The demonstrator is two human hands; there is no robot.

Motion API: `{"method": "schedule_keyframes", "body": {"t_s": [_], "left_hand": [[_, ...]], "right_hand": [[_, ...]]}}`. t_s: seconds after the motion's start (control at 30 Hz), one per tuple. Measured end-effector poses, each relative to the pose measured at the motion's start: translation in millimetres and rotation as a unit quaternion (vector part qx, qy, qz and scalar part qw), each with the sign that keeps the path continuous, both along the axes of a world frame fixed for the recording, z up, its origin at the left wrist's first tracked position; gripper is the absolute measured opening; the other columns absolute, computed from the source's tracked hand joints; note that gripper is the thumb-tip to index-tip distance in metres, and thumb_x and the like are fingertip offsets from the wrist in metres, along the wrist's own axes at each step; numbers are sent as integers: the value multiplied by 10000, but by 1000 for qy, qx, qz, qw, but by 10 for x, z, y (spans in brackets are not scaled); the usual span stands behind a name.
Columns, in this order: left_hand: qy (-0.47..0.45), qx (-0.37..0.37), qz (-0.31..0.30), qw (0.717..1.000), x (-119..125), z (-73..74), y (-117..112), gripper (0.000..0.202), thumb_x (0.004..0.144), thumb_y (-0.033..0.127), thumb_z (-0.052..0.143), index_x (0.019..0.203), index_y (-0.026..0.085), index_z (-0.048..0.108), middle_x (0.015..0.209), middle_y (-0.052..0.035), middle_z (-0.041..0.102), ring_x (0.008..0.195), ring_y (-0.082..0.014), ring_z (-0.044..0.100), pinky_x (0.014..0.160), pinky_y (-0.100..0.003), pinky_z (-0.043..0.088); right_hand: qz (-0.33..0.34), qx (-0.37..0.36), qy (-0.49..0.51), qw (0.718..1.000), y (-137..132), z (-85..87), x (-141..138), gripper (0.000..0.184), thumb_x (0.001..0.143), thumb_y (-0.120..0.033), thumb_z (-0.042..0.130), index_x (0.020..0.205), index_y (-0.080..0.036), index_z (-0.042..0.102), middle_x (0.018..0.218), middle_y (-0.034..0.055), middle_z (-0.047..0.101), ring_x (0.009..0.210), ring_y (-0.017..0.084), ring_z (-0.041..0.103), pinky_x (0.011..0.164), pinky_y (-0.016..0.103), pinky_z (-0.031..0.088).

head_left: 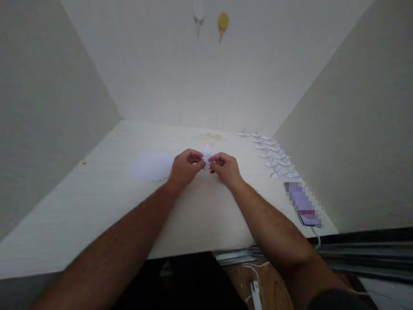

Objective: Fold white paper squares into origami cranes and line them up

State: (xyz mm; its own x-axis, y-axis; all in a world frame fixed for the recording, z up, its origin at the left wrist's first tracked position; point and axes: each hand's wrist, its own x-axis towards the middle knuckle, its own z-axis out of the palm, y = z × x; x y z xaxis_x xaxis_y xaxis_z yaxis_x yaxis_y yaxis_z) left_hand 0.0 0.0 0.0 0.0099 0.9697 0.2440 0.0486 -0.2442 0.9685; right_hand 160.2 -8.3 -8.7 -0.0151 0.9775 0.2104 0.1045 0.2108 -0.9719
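A small piece of folded white paper (207, 151) is held upright between my two hands, just above the middle of the table. My left hand (189, 165) pinches its left side between thumb and fingers. On the other side my right hand (225, 167) grips it the same way. The paper's pointed tip rises above the fingertips, while its lower part is partly hidden by them. Left of my left hand lies a stack of white paper (151, 165), partly covered by that hand.
Several folded paper cranes (271, 150) stand in rows at the right back, along the wall. A phone (303, 204) with a white cable lies at the right edge. Walls enclose the white table (106, 198) on three sides. Yellow hook (222, 21) on the back wall.
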Motion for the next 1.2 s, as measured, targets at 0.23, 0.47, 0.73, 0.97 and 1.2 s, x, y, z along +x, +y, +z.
{"method": "schedule_keyframes", "body": {"t_s": [0.23,0.47,0.73,0.97,1.2], "left_hand": [[-26,-15,-12,999,5,0,-30,246,609,176,751,827,153,639,723,-6,682,661,-123,642,666,-258,543],[-19,-21,-6,1000,18,34,-55,228,617,146,728,830,153,648,722,-8,690,693,-133,661,682,-263,549],[-12,-12,-7,1000,14,18,-51,223,621,152,732,827,159,645,716,-9,692,686,-138,667,661,-259,546],[-17,0,-18,1000,6,-19,-23,249,620,189,758,837,158,640,719,-11,684,684,-140,659,658,-263,540],[-18,18,-27,999,12,-17,-17,276,593,182,779,823,161,627,743,-13,681,698,-136,656,666,-259,543]], "right_hand": [[-4,-8,-16,1000,3,11,-22,147,678,-266,695,796,-194,646,595,-36,641,489,103,592,487,229,475],[0,-3,-81,997,-17,31,-8,284,639,-413,789,735,-200,629,663,1,665,581,129,608,507,235,463],[1,-24,-84,996,-13,38,-9,237,641,-357,792,725,-193,644,648,-1,666,547,119,596,498,230,451],[15,-25,-58,998,-25,63,-11,185,680,-337,758,711,-182,662,611,-5,657,498,100,570,479,218,442],[7,-32,-77,996,-22,47,-8,170,694,-332,749,719,-186,665,611,-3,658,500,100,555,480,219,432]]}}
